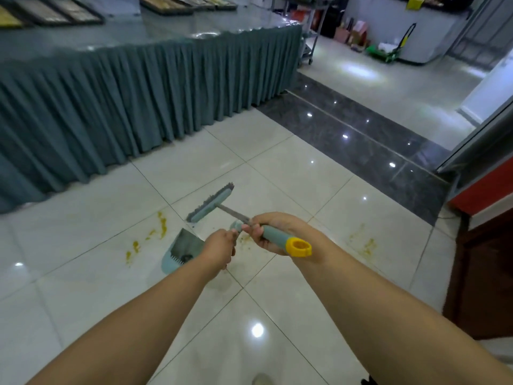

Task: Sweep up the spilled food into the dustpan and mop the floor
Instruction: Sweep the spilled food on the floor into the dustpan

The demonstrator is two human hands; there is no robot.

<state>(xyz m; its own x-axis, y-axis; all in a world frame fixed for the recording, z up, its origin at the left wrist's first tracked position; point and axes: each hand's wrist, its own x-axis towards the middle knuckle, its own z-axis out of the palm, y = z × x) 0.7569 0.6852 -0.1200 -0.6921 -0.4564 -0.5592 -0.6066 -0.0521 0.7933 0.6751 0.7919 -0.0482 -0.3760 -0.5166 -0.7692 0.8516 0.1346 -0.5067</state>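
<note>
The right hand (273,232) is wrapped around the teal grip of a broom handle (274,237), fingers curled under it, just below its yellow end cap (299,247). The left hand (219,250) is closed around the top of a second handle — the dustpan's, mostly hidden by the fingers — and sits just beside the right hand. From the right hand a thin metal shaft runs down and away to the broom head (210,202), a teal bar with grey bristles tilted above the white-tiled floor (249,315). The dustpan (180,252), teal with a dark inner surface, rests on the floor below the left hand, its mouth towards the broom head. Yellow food smears (161,225) streak the tiles left of the dustpan, near the hem of a grey-green pleated table skirt (125,107) — a fainter yellow patch (365,244) lies to the right of the hands, towards a dark tiled strip.
</note>
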